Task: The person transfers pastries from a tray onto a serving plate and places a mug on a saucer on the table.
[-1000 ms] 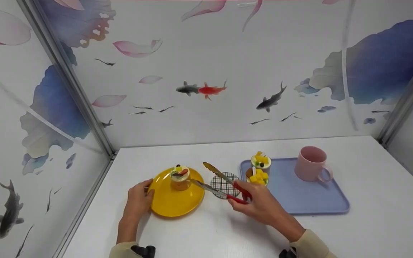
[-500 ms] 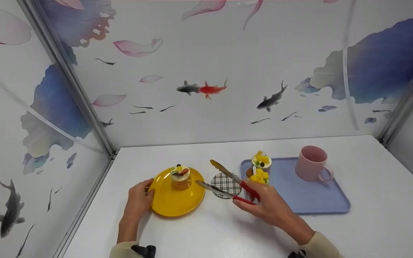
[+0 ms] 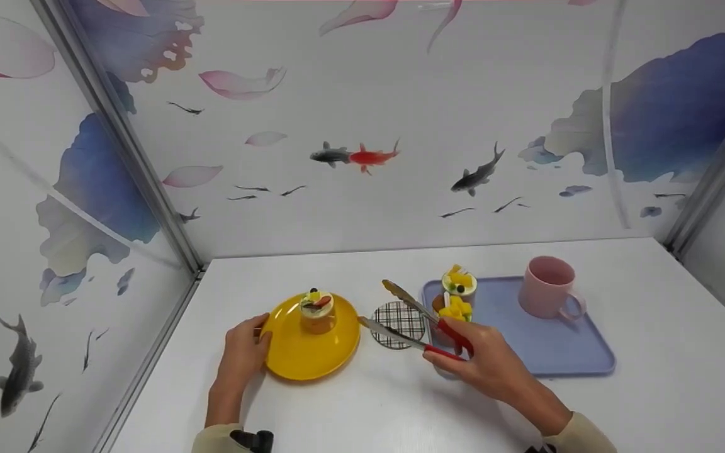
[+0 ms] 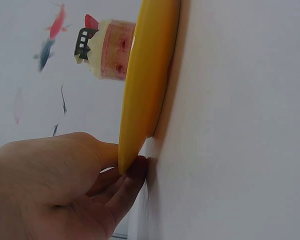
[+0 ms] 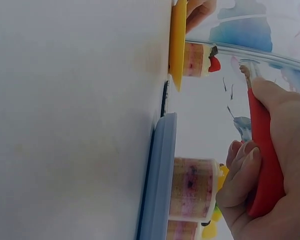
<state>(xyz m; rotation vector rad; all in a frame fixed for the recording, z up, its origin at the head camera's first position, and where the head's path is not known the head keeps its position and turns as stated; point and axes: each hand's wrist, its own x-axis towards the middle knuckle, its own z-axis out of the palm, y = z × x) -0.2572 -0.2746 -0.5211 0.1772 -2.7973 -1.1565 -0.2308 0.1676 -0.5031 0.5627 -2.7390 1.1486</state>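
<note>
My left hand (image 3: 244, 351) pinches the left rim of a yellow plate (image 3: 299, 362), thumb on top and fingers beneath, as the left wrist view shows. On that plate stands a small cake cup (image 3: 317, 314) topped with cream and fruit. In my right hand (image 3: 485, 358) are metal tongs (image 3: 400, 335) with red handles, their arms spread apart and nothing between the tips. The tongs hang over a round checkered coaster (image 3: 398, 318), apart from the plate. Two more fruit-topped cake cups, one behind (image 3: 459, 283) and one in front (image 3: 454, 308), sit at the tray's left side, the front one partly hidden.
A blue-purple tray (image 3: 564, 352) lies on the right of the white table (image 3: 350, 415). At its back right stands a pink mug (image 3: 545, 292), handle toward the right. Printed wall panels (image 3: 350, 220) enclose the back and sides.
My right hand has drawn the tongs rightward, away from the cake cup on the plate and over the coaster. The left hand and plate have stayed where they were.
</note>
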